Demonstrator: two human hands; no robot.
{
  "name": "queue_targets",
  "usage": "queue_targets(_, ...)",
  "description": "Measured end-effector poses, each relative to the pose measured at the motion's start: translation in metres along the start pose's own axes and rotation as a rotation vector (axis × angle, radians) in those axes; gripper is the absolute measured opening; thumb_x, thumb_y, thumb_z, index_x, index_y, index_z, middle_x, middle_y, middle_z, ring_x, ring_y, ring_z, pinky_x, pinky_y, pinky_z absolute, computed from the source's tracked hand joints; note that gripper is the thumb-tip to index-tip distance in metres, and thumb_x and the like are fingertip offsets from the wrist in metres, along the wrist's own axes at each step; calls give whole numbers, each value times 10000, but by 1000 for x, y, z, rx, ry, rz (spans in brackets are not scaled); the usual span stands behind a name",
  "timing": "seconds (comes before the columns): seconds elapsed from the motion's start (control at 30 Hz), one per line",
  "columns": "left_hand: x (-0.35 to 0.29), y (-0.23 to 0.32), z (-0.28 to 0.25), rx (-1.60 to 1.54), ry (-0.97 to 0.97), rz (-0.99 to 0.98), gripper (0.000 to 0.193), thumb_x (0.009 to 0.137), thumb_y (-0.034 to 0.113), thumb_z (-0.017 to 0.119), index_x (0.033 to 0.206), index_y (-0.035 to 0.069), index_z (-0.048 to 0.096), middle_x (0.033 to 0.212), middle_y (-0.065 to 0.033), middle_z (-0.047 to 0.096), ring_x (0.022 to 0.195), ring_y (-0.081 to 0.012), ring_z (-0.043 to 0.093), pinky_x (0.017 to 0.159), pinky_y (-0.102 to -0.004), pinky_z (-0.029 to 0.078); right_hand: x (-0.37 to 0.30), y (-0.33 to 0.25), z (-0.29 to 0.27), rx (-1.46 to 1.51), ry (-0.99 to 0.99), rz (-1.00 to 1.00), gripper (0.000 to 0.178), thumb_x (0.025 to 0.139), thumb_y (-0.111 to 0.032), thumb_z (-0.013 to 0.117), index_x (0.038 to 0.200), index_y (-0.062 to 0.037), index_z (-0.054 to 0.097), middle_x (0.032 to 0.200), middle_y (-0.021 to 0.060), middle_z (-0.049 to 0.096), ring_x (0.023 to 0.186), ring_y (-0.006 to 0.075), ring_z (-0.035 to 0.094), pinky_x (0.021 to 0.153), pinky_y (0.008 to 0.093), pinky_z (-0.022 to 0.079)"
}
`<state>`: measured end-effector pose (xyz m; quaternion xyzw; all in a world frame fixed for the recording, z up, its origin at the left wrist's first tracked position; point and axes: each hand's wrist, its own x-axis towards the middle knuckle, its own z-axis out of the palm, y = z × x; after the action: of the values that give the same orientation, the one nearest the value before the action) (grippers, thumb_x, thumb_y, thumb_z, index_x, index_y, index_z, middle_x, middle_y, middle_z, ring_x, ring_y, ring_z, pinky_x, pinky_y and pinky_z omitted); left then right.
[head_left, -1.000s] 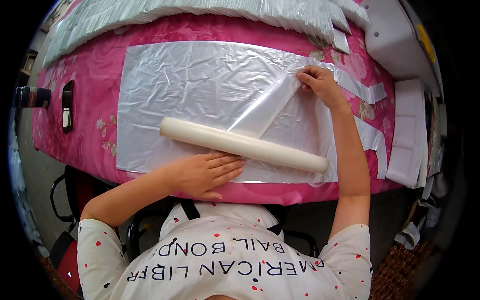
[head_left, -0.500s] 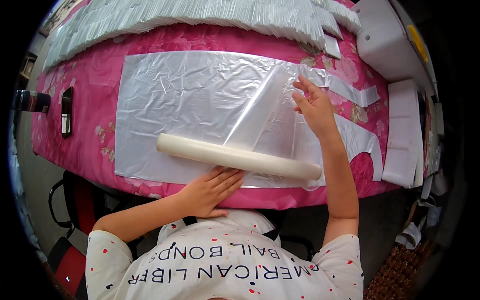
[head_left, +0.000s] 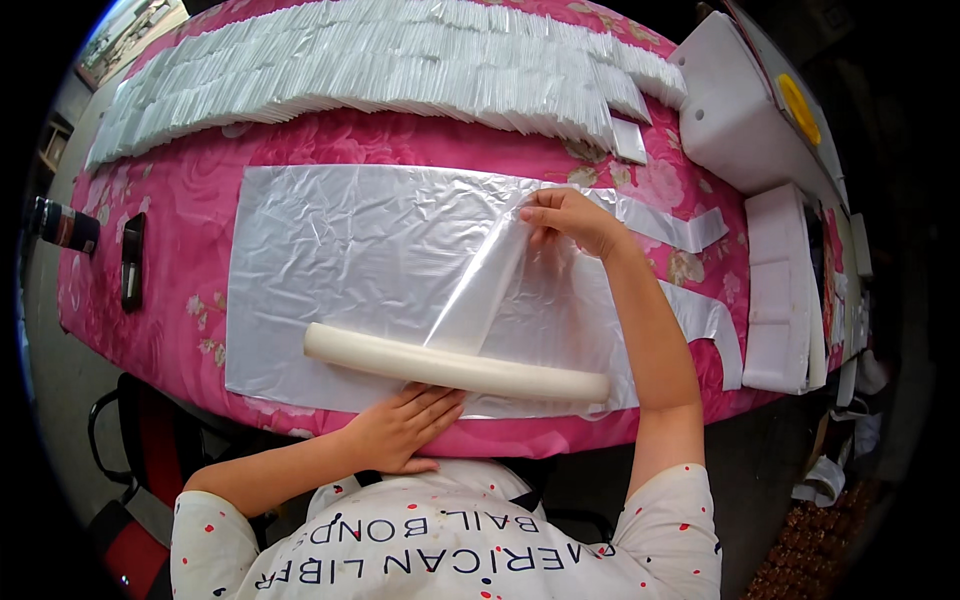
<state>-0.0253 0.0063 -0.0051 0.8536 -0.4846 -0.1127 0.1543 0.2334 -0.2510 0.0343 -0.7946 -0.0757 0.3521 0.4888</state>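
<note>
A large silvery-white plastic bag (head_left: 320, 240) lies spread and creased on the table, with two handle-like strips at its right end. Across its near part rests a long cream roll (head_left: 460, 372), slightly slanted. My left hand (head_left: 408, 425) lies flat, fingers stretched out, at the bag's near edge, its fingertips by the underside of the roll. With thumb and fingers pinched, my right hand (head_left: 575, 220) grips thin plastic film near the far right of the bag. A shiny raised fold of film (head_left: 475, 285) runs from that hand down to the roll.
Dense rows of folded white packets (head_left: 380, 75) line the table's far side. A phone (head_left: 132, 262) and a dark bottle (head_left: 66, 225) are at the left. White foam boxes (head_left: 730, 110) and a yellow tape roll (head_left: 798, 108) stand right. Pink floral cloth (head_left: 170, 330) covers the table.
My right hand has moved left and closed on the film; before, its fingers were spread beside it. The left hand stays flat by the roll. The whole view has shifted slightly.
</note>
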Motion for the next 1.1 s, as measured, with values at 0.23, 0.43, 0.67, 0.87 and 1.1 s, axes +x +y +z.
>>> queue_targets(0.23,-1,0,0,11,-5,-13,794,825,560,421,1323,-53,344,1432,-190,266,1362,-296,186,1118,-445,85,-69,-26,59,-357,529,-362,339,799,-204,640,1085,-26,597,994,106,627,841,200,601,749,309,470)
queue_targets(0.43,0,8,7,20,-91,-52,772,835,541,415,1333,-43,337,1435,-187,263,1360,-293,195,1112,-436,118,-124,19,182,-781,361,-528,504,738,-212,671,1205,-88,528,1120,109,546,1003,294,513,863,412,401)
queue_targets(0.67,-1,9,7,26,30,-44,753,844,526,416,1349,-25,321,1452,-168,243,1358,-276,211,1095,-421,167,-121,62,99,-864,728,-303,512,774,-165,629,1262,-94,492,1037,130,574,927,308,522,822,412,414)
queue_targets(0.87,-4,-6,-3,-100,62,37,775,827,511,456,1366,-20,289,1466,-163,210,1368,-272,184,1101,-410,151,-141,87,38,-830,1052,-81,493,797,-137,615,1270,-83,485,1042,136,571,911,329,523,830,402,413)
queue_targets(1.1,9,17,12,78,41,-117,709,790,425,513,1321,-22,370,1425,-186,292,1335,-298,262,1080,-440,191,-143,38,142,-801,536,-482,510,697,-126,664,1195,-116,554,1077,84,558,984,272,517,893,424,390)
